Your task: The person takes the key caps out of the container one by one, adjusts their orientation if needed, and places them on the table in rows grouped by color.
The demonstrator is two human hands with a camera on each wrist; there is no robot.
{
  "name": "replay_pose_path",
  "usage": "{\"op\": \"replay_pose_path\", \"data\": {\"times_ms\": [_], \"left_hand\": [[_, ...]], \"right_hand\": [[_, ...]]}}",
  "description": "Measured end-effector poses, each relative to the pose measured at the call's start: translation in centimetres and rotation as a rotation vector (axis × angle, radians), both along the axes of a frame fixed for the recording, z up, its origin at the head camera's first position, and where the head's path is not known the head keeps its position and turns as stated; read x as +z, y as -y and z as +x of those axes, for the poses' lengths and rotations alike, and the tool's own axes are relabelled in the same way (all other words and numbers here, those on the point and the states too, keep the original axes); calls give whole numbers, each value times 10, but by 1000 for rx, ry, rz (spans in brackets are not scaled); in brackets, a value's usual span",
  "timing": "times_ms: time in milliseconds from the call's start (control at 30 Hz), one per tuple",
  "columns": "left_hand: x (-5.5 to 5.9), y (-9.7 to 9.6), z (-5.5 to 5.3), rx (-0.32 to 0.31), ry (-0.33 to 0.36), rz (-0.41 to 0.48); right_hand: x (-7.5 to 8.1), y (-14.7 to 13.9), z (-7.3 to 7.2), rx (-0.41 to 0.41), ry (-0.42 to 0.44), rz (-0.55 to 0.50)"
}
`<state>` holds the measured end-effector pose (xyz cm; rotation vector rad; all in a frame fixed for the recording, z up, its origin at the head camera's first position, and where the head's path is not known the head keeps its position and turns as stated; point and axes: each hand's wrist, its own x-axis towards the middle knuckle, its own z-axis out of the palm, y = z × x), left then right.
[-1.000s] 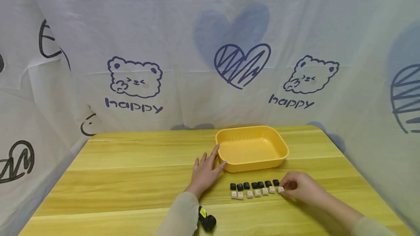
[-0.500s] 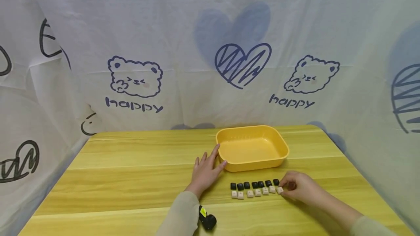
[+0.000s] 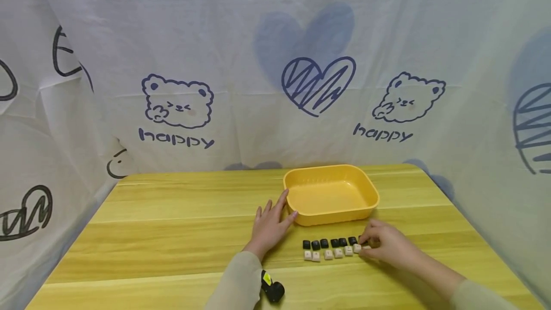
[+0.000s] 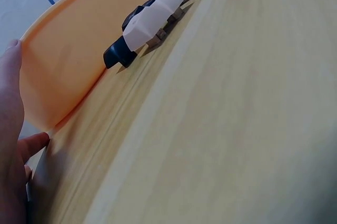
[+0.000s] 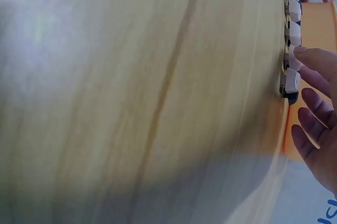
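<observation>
A row of black keycaps (image 3: 335, 243) lies on the table, with a row of white keycaps (image 3: 338, 253) just in front of it. At the right end of the rows, my right hand (image 3: 389, 248) has its thumb and index finger at a white keycap (image 3: 357, 249), the second from the end. In the right wrist view the thumb presses this white keycap (image 5: 293, 59), the index finger lies behind it, and the other fingers hang loosely curved. My left hand (image 3: 268, 226) rests with spread fingers against the left side of a yellow plastic tray (image 3: 331, 218).
Behind the keycaps stands the tray, its inside bare. The wood-grain table (image 3: 172, 233) stretches to the left and ends at a printed cloth (image 3: 241, 123) hung behind and at both sides. A small black device (image 3: 274, 292) sits by the left sleeve.
My right hand has shifted slightly left, from the last white keycap to the one beside it, and now partly covers the row's right end. The left hand and tray have stayed put.
</observation>
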<state>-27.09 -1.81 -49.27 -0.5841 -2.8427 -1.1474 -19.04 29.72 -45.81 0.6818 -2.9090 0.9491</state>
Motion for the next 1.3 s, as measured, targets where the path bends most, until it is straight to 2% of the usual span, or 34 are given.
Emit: {"op": "replay_pose_path", "data": {"times_ms": [300,467,667,1100,1200,1300], "left_hand": [[-1,0,0,5,-1,-3],[0,-2,-1,2,-3,-3],[1,0,0,2,-6,-2],[-2,2,0,7,21,16],[-2,3,-3,15,34,80],[-1,6,-8,36,92,221]], "right_hand": [[-1,2,-1,20,29,-20],[0,-7,0,31,31,14],[-3,-15,1,18,28,61],[-3,-14,3,-4,25,52],[-1,-13,2,4,22,40],[4,-12,1,3,12,32]]}}
